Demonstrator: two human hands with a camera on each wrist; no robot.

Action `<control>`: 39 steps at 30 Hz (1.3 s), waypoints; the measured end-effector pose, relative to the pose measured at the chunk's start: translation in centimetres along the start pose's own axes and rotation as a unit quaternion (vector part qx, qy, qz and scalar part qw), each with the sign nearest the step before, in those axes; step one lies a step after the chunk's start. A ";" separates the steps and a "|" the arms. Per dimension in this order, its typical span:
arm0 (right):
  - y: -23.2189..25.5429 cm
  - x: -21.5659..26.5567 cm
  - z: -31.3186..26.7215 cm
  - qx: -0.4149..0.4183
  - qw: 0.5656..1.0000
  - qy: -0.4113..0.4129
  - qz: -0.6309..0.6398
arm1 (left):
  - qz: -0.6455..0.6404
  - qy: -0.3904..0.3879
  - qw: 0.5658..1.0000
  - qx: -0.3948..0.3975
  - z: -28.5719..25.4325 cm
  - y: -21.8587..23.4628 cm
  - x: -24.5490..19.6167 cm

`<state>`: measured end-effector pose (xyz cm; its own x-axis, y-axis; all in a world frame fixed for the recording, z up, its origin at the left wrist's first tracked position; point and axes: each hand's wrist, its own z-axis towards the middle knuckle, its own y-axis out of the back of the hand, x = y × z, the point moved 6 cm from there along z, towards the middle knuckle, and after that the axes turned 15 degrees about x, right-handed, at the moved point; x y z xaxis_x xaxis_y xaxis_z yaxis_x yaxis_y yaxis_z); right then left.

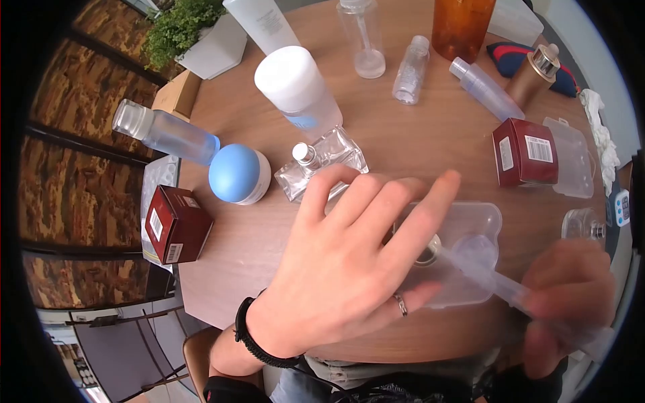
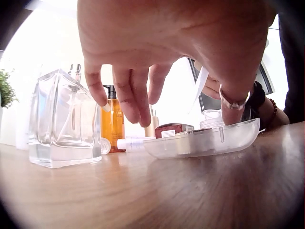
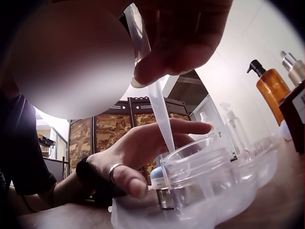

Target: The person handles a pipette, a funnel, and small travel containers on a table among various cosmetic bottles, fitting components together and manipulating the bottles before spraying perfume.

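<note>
My left hand (image 1: pixel 356 255) spans the near-left part of a clear plastic case (image 1: pixel 480 295), palm down with fingers loosely extended. Its ringed thumb (image 2: pixel 232 107) reaches down at the case's rim in the left wrist view. Between the fingers and thumb of my right hand (image 1: pixel 571 295) is a translucent tapered plastic dropper (image 1: pixel 500 285), slanting toward the case. The dropper's narrow end comes down beside the rim of a small clear open jar (image 3: pixel 198 167), which sits in the case. Close to that end stands a small glass container with a gold-coloured part (image 3: pixel 165 198), partly hidden by the left hand.
A square glass perfume bottle (image 1: pixel 326 161) stands just beyond the left fingers. Farther left are a blue-lidded jar (image 1: pixel 235 173) and a dark red box (image 1: pixel 176 225). Another red box (image 1: pixel 527 153) is at right; an amber pump bottle (image 1: pixel 463 27) stands at the back.
</note>
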<state>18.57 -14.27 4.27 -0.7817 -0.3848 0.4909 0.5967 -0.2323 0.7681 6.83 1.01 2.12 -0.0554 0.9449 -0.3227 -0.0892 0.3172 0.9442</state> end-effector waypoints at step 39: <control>1.2 0.8 -1.7 -0.213 0.972 -0.096 0.035 | -0.022 -0.030 0.999 0.014 -0.3 1.0 -1.0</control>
<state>18.92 -16.39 4.90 -0.7314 -0.2487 0.6349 0.6386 -0.5764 0.5099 6.52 0.37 3.38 0.0073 0.9332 -0.3593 -0.0624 0.3590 0.9312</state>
